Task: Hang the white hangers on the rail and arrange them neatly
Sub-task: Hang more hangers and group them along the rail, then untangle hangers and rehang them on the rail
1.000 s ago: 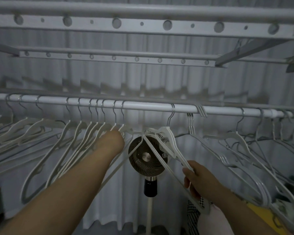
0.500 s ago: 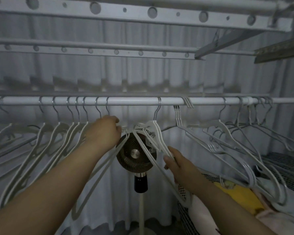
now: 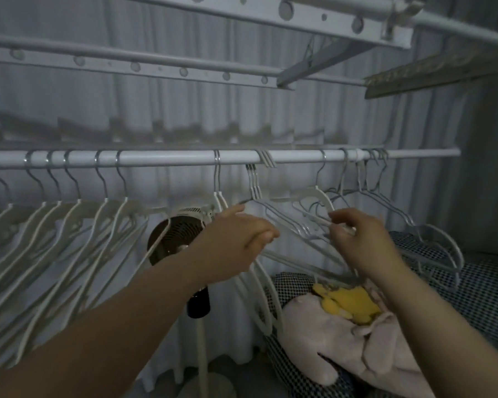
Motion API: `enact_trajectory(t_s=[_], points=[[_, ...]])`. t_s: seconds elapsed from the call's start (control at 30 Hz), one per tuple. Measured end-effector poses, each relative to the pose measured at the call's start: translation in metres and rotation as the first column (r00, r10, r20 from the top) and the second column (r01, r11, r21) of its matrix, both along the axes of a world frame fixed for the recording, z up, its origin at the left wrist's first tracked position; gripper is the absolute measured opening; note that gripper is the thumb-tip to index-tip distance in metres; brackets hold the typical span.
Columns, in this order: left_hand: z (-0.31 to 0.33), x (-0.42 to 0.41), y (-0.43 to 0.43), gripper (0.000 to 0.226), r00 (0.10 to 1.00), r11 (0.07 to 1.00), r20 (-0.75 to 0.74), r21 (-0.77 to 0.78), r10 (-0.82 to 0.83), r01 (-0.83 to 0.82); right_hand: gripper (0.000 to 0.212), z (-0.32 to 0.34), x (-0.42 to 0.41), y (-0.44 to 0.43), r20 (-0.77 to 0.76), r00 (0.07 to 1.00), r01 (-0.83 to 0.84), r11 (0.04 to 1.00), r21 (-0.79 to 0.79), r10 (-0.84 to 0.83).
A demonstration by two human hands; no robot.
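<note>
I see the rail running across a grey curtain, under a rack overhead. Most hangers hang toward its left end, with a few more at its right end. My right hand pinches the shoulders of a bunch hooked near the middle. My left hand is curled against the next hanger's shoulder; blur hides whether it grips. A fan stands behind, and checked bedding with pink cloth lies below right.

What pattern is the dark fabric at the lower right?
The fabric is black-and-white checked; head view shows it.
</note>
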State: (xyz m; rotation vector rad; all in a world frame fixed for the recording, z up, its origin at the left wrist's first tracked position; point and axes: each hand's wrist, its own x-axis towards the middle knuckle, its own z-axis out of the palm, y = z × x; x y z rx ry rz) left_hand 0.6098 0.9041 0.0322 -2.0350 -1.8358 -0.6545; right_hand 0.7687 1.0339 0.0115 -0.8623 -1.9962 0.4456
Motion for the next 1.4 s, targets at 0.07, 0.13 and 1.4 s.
enact_trajectory(t_s=[0.07,0.13,1.4], points=[[-0.006,0.007,0.011,0.048,0.997,0.986,-0.053,-0.157,0.054,-0.062,0.023,0.000,0.009,0.007,0.016,0.993,-0.108,0.957,-0.270,0.116],[-0.013,0.011,0.018,0.041,0.986,0.951,-0.040,-0.262,0.162,-0.167,0.028,-0.002,0.013,0.010,-0.059,0.959,-0.273,0.846,-0.459,0.277],[-0.053,0.080,0.055,0.041,0.230,0.805,0.948,-0.043,0.219,-0.592,0.017,-0.009,0.017,0.061,-0.346,0.782,-0.614,0.546,-0.570,0.519]])
